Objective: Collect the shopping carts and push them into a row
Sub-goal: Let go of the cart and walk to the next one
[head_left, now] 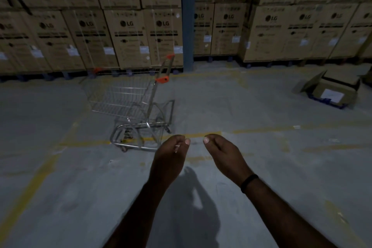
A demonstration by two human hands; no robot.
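Where yellow lines cross: grey floor, shopping cart (centre-left).
Back: stacked cartons.
Hands: left hand, right hand loosely curled, empty.

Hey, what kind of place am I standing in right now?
Most likely a warehouse or stockroom: tall stacks of brown cardboard appliance cartons line the back, the grey concrete floor carries yellow painted lane lines, and one silver wire shopping cart with orange handle caps stands in the aisle.
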